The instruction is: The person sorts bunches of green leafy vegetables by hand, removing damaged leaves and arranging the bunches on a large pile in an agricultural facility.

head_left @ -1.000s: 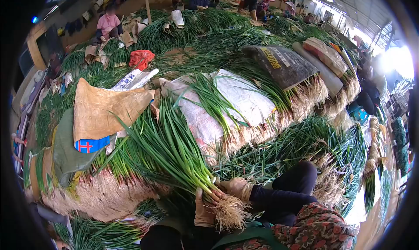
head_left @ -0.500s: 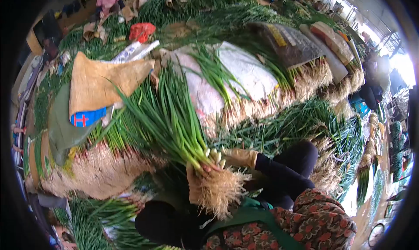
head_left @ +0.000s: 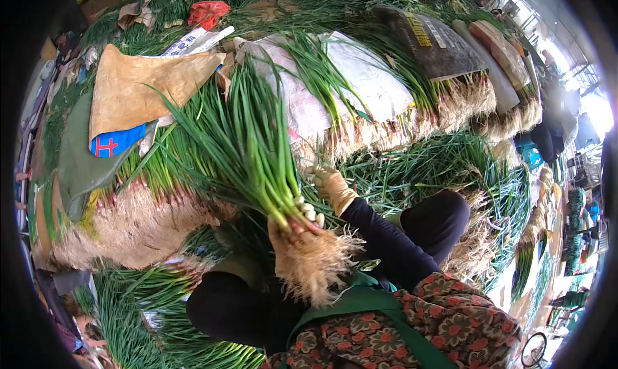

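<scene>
My left hand, in a pale work glove, is wrapped round a thick bunch of green onions just above the roots. The bunch slants, with its long green leaves up and to the left and its bushy pale roots toward my lap. The glove's fingertips show on the near side of the white stems. To the right of the stems, apart from them, is my right hand, gloved too. Its fingers point left, slightly spread, with nothing visible in them, beside the row of roots under the white sacking.
Rows of green onions with roots facing me lie in front, partly covered by a tan sheet, white sacks and a dark sack. Loose green onions are heaped at right. A red bag lies farther back.
My right hand has moved up and away from the stems of the bunch. My left hand still grips it. The view has tilted down slightly.
</scene>
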A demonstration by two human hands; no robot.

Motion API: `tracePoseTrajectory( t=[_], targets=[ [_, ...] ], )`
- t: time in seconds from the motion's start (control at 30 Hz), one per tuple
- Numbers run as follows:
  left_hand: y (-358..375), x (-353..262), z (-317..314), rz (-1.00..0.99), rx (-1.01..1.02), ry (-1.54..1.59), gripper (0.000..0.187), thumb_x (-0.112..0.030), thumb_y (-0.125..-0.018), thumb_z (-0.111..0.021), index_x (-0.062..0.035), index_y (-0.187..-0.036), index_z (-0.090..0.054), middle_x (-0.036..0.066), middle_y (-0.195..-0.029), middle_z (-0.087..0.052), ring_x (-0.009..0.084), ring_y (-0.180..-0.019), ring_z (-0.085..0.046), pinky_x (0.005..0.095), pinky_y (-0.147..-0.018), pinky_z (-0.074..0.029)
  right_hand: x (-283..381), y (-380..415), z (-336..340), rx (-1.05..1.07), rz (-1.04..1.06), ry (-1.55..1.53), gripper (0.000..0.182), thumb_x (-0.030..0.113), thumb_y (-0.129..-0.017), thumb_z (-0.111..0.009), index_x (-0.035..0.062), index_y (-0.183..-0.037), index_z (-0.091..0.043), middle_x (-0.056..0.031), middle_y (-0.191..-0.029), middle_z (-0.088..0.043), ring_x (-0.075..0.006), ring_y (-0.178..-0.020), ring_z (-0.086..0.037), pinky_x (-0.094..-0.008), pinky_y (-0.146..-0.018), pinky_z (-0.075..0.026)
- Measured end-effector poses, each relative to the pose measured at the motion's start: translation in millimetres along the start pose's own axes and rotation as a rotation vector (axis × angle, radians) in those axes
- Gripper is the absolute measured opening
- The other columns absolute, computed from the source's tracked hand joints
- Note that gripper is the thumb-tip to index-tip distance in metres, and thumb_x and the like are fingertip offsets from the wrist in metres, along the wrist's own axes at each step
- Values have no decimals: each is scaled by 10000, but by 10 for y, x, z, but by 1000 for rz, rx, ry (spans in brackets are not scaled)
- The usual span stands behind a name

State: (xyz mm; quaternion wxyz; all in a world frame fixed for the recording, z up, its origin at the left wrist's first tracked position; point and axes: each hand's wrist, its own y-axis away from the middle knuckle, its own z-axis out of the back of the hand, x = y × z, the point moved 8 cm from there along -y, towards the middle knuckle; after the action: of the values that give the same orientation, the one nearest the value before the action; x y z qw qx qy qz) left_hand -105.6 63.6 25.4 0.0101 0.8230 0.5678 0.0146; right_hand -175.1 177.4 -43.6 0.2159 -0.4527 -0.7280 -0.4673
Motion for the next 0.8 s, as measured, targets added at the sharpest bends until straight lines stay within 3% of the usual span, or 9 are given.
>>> tracePoseTrajectory(
  t=[0.07, 0.13, 0.17, 0.23, 0.3, 0.37, 0.6, 0.67, 0.8],
  targets=[
    [81, -122, -90, -112, 72, 31, 483, -319, -855, -578, -10, -1209, -463, 129, -1034, -592, 238, -918, -562, 487, -879, -441, -274, -568, 494, 10, 580, 1193, 247, 253, -873, -500, 75, -1002, -611, -82, -861, -632, -281, -762, -598, -375, -719, -489],
    [-51, -296, 635, 223, 649, -26, 425, -198, -882, -545, -25, -1255, -439, 190, -1233, -475, 293, -1160, -389, 504, -1009, -311, -254, -126, 324, 295, 135, 1753, 325, 290, -851, -505, 70, -1071, -598, -132, -1156, -589, -300, -1007, -591, -404, -828, -482],
    [-18, -406, 1055, 350, 934, -116, 410, -138, -895, -528, -33, -1279, -427, 220, -1333, -416, 320, -1281, -302, 512, -1075, -246, -91, 8, 179, 427, 275, 1839, 337, 328, -903, -503, 133, -1166, -584, -140, -1110, -616, -279, -936, -621, -344, -826, -491],
    [-21, -252, 724, 194, 697, 53, 527, -184, -879, -559, -50, -1342, -345, 189, -1349, -410, 255, -1180, -402, 473, -1046, -290, 233, -478, 728, -77, 101, 1674, 343, 326, -882, -539, 131, -1160, -586, -143, -1056, -638, -271, -918, -628, -352, -823, -489],
    [26, -143, 525, 85, 413, 162, 622, -241, -876, -570, -59, -1392, -275, 162, -1359, -409, 207, -1104, -476, 444, -1022, -327, 954, -407, 845, -415, 519, 1274, 257, 231, -822, -560, 59, -996, -637, -168, -997, -644, -273, -850, -642, -380, -711, -516],
    [72, 5, 196, 132, 207, 236, 663, -338, -897, -529, -55, -1416, -228, 132, -1336, -434, 198, -1091, -491, 438, -1004, -346, 1070, -632, 1069, -578, 446, 1198, 264, 223, -804, -582, 55, -996, -646, -196, -937, -652, -272, -860, -641, -366, -737, -503],
    [98, 100, -6, 192, 0, 304, 631, -461, -871, -534, 5, -1268, -382, 130, -1102, -529, 267, -1062, -507, 490, -935, -429, 908, -936, 1168, -432, 198, 1340, 360, 308, -778, -612, 67, -1045, -640, -157, -965, -656, -277, -880, -635, -354, -800, -483],
    [65, 82, -19, 70, -178, 148, 580, -468, -868, -532, 13, -1185, -463, 137, -1042, -560, 245, -980, -556, 439, -889, -474, 1066, -485, 554, -259, 572, 1484, 309, 307, -821, -602, 54, -993, -645, -149, -861, -662, -231, -807, -649, -336, -714, -509],
    [25, -134, 368, 115, -174, -254, 525, -486, -887, -482, 19, -810, -602, 139, -639, -607, 175, -475, -562, 269, -447, -505, 703, 365, -331, 152, 451, 1493, 328, 349, -878, -548, 83, -1054, -626, -135, -895, -662, -238, -773, -654, -353, -675, -527]
  ],
)
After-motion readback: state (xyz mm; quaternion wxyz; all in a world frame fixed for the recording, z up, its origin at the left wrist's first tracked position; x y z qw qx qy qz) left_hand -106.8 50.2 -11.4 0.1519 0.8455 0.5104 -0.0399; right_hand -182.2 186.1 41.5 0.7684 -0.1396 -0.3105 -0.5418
